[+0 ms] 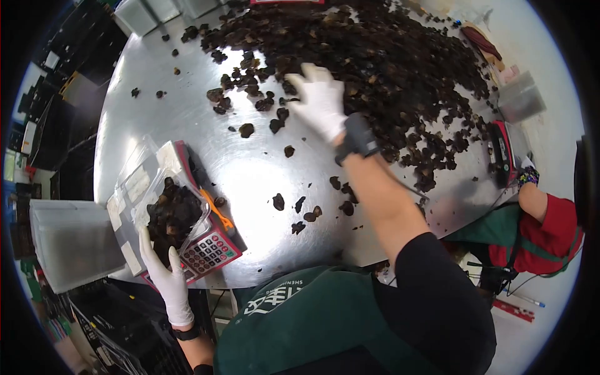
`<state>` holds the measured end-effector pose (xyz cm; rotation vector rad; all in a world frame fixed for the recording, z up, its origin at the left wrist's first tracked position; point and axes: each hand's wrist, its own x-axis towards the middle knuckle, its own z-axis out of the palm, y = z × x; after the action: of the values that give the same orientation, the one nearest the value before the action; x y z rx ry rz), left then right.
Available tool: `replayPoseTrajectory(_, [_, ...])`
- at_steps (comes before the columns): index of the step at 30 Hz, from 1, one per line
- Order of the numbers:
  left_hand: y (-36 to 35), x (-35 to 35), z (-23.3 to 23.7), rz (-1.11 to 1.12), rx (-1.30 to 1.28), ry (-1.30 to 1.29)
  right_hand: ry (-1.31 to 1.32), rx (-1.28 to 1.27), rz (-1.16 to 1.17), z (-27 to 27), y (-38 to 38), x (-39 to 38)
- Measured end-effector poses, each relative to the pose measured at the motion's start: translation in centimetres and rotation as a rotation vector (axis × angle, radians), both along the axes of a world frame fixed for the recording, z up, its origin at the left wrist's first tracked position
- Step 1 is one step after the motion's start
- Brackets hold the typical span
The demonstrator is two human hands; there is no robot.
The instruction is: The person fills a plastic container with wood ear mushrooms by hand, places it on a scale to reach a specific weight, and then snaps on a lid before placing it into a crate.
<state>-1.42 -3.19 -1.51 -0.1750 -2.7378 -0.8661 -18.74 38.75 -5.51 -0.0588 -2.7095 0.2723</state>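
My right hand [317, 103], in a white glove, is over the steel table at the left edge of a large heap of dark, mushroom-like pieces [387, 62]. Its fingers are spread and nothing shows in them. At the lower left my left hand [164, 275], also gloved, touches the near side of a clear container [132, 187] with its fingers apart. Dark pieces [172, 212] fill part of that container. It rests on a red scale [209, 252] with a keypad, and an orange tool [217, 209] lies along the scale's right side.
Stacked clear tubs [75, 240] stand left of the scale. Loose pieces [278, 201] are scattered over the steel table [244, 169]. At the right, a co-worker's arm [533, 199] is beside another scale [504, 150] and a clear tub [522, 97]. More tubs [135, 17] stand at the top left.
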Motion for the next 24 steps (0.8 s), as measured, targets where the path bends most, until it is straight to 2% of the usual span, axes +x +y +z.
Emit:
replayPoseTrajectory(1, [-0.1, 0.1, -0.1, 0.012, 0.007, -0.001, 0.009, 0.06, -0.044, -2.6, 3.3, 0.9])
replayPoseTrajectory(2, [-0.1, 0.0, 0.1, 0.007, -0.009, -0.001, -0.155, 0.075, -0.073, -5.6, 6.3, 1.5])
replayPoseTrajectory(3, [0.3, -0.2, 0.4, 0.006, 0.041, -0.015, -0.197, 0.07, -0.022, -4.4, 7.2, 2.9])
replayPoseTrajectory(5, [0.3, -0.4, 1.0, 0.012, -0.009, -0.023, -0.094, 0.082, 0.086, -5.4, 7.8, 3.9])
replayPoseTrajectory(10, [-1.2, -0.1, 2.3, 0.168, 0.081, 0.024, -0.112, -0.07, 0.082, -7.6, 7.9, 5.4])
replayPoseTrajectory(13, [-3.9, 0.2, 2.7, 0.298, 0.216, 0.173, 0.018, -0.187, 0.007, -7.0, 8.1, 5.1])
replayPoseTrajectory(14, [-4.5, 0.4, 3.3, 0.352, 0.27, 0.196, 0.005, -0.458, 0.061, -6.0, 7.1, 5.3])
replayPoseTrajectory(17, [-6.0, 1.4, 4.8, 0.43, 0.434, 0.291, -0.425, -0.446, -0.065, -2.7, 4.0, 5.4])
replayPoseTrajectory(20, [-6.8, 2.5, 5.6, 0.468, 0.542, 0.324, -0.377, -0.72, -0.028, -1.5, 2.1, 4.7])
replayPoseTrajectory(21, [-6.9, 2.9, 5.5, 0.479, 0.549, 0.307, -0.397, -0.987, -0.007, -0.7, 0.5, 4.7])
replayPoseTrajectory(23, [-6.3, 3.0, 4.8, 0.468, 0.583, 0.27, -0.524, -1.078, 0.082, 3.9, -4.1, 5.6])
replayPoseTrajectory(24, [-5.9, 2.8, 4.2, 0.437, 0.583, 0.249, -0.658, -1.151, 0.252, 4.1, -4.8, 5.3])
